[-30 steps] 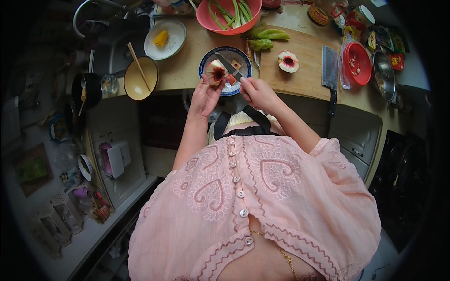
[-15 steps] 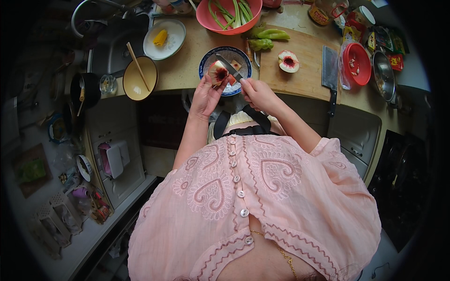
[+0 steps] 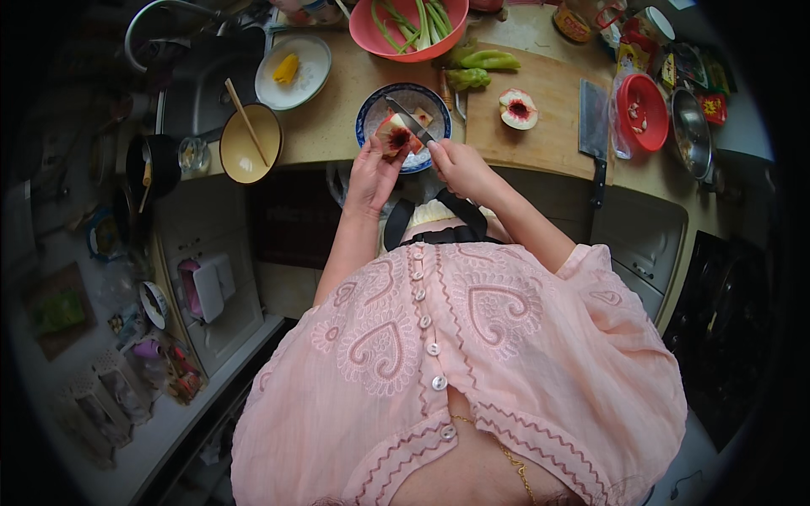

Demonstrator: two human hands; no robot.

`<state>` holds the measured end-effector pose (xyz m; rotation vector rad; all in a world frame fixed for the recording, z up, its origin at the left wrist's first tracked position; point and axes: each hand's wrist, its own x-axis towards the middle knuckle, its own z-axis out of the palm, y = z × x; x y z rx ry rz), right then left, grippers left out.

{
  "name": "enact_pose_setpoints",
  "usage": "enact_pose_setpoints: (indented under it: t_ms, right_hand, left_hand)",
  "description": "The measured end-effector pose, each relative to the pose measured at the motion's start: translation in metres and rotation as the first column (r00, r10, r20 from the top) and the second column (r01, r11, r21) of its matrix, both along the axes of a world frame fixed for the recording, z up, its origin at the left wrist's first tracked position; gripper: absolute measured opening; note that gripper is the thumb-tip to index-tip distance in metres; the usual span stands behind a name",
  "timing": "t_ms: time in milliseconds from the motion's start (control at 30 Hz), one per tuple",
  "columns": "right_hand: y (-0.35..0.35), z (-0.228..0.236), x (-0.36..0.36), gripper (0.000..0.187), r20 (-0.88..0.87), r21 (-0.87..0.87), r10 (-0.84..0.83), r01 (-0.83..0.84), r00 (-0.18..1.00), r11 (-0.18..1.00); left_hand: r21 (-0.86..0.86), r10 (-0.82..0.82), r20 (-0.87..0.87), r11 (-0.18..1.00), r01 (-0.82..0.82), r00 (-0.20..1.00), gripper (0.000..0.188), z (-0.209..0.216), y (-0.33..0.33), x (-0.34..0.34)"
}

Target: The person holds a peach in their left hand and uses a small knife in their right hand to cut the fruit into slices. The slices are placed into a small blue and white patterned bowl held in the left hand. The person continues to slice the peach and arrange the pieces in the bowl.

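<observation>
In my left hand [image 3: 374, 175] is a piece of peach [image 3: 393, 135], its cut side with the dark red hollow facing up. My right hand [image 3: 460, 169] grips a knife [image 3: 411, 121] by the handle, and the blade lies against the peach's far edge. Both are above a blue-and-white bowl [image 3: 361, 126] at the counter's front edge, where a few cut pieces lie. On the wooden cutting board [image 3: 548, 101] to the right rests the other peach half [image 3: 518, 110], cut face up.
Beside the board's right edge lies a cleaver [image 3: 593, 126], its handle overhanging the counter. A red basin [image 3: 641, 114] stands beyond it. Green peppers [image 3: 489, 61] lie at the board's far left. Leftward are a yellow bowl with chopsticks [image 3: 240, 156], a white plate [image 3: 314, 80] and the sink [image 3: 198, 93].
The knife blade and the peach have shifted slightly against each other, the blade now lying over the peach's upper right edge. Both hands keep their grips.
</observation>
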<state>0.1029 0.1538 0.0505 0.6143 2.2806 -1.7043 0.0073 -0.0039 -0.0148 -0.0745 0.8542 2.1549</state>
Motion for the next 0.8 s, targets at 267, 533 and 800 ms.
enact_pose_setpoints:
  t_ms: [267, 533, 800]
  right_hand:
    - [-0.0014, -0.0015, -0.003, 0.044, 0.024, -0.078, -0.044, 0.046, 0.999, 0.996]
    - [-0.0009, -0.0064, -0.0047, 0.043, 0.081, -0.148, -0.031, 0.043, 0.996, 0.988]
    - [-0.0011, -0.009, -0.0033, 0.041, 0.102, -0.168, -0.017, 0.034, 0.995, 0.985]
  left_hand:
    - [-0.01, 0.002, -0.011, 1.0, -0.002, 1.0, 0.043, 0.0005, 0.0011, 0.0014]
    - [-0.021, 0.025, 0.003, 0.999, -0.025, 1.0, 0.042, 0.0009, 0.0019, 0.0045]
    - [-0.03, 0.029, 0.013, 0.999, -0.028, 1.0, 0.041, 0.0015, 0.0027, 0.0071]
